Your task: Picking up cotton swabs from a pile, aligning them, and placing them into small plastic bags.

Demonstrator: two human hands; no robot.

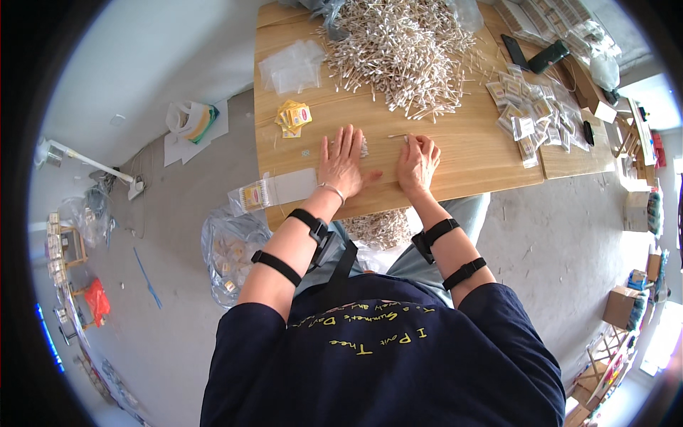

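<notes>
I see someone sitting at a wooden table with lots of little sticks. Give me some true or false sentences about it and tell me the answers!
1. A big pile of cotton swabs lies at the far side of the wooden table. True.
2. The left hand lies flat on the table. True.
3. The right hand holds a pair of scissors. False: its fingertips pinch thin swabs.
4. The small yellow cards lie right of the right hand. False: they lie left of the left hand.
5. Filled little clear packets lie to the right. True.
</notes>
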